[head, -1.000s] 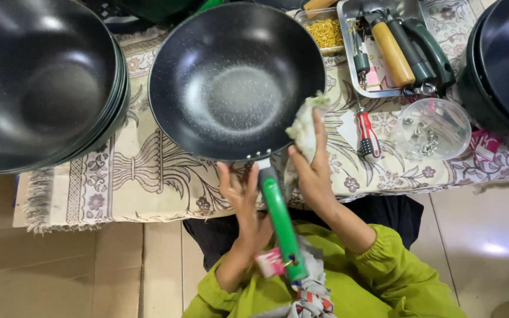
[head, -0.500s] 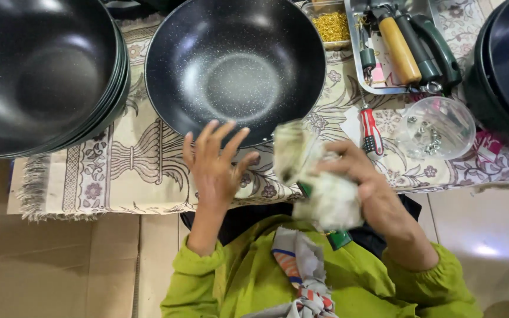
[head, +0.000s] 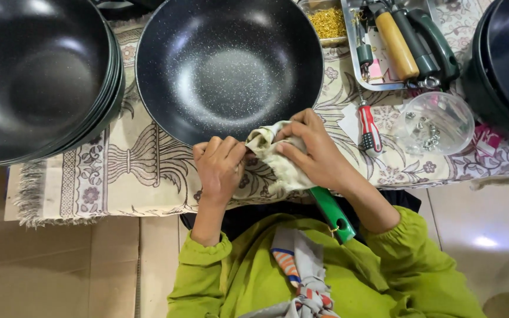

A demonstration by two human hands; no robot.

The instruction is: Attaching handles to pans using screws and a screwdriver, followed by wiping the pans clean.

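A black speckled wok [head: 229,66] with a green handle [head: 333,213] lies on a patterned cloth in front of me. My right hand [head: 313,150] presses a crumpled pale rag [head: 278,159] against the handle where it joins the wok's near rim. My left hand [head: 220,166] is curled at the rim just left of the rag, its fingertips touching the rag's edge. The handle's upper part is hidden under the rag and my right hand.
A stack of black woks [head: 36,76] sits at the left and another [head: 505,59] at the right. A metal tray [head: 384,41] holds tools, a red-handled screwdriver [head: 369,126] lies beside a clear bowl of small metal parts [head: 434,123], and a container of yellow bits [head: 327,22] stands behind. The patterned cloth [head: 119,171] ends near me.
Both hands have come back to the wok's near rim. The rag, lifted half a second ago, is now pressed on the handle joint, and the wok sits closer to me.
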